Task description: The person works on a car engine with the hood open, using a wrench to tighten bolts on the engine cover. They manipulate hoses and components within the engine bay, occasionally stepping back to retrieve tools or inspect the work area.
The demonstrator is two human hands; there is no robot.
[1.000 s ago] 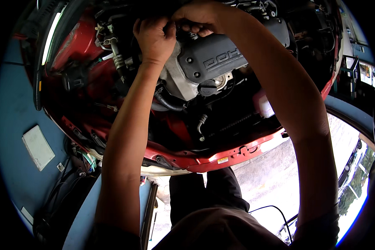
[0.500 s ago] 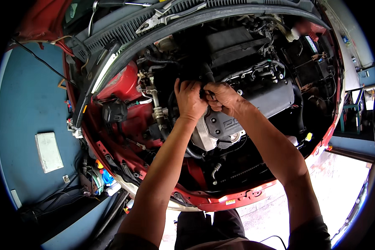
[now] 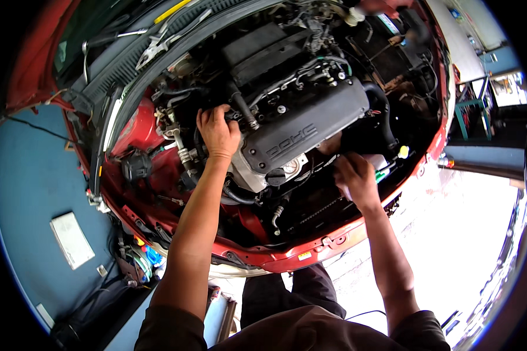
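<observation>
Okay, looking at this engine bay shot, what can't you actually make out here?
All in the head view:
- Left hand: its fingertips curl down beside the grey engine cover, so whatever they touch or grip is hidden.
- Right hand: its palm side faces away; anything under it is covered by the hand.
- Red car body: cut off by the dark fisheye rim at upper left.
- Small parts at the back of the bay: too small and shadowed to identify.

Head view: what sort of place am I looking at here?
Probably a car repair workshop: a red car's open engine bay with a grey engine cover, a blue painted floor, and both hands working among the engine parts.
</observation>
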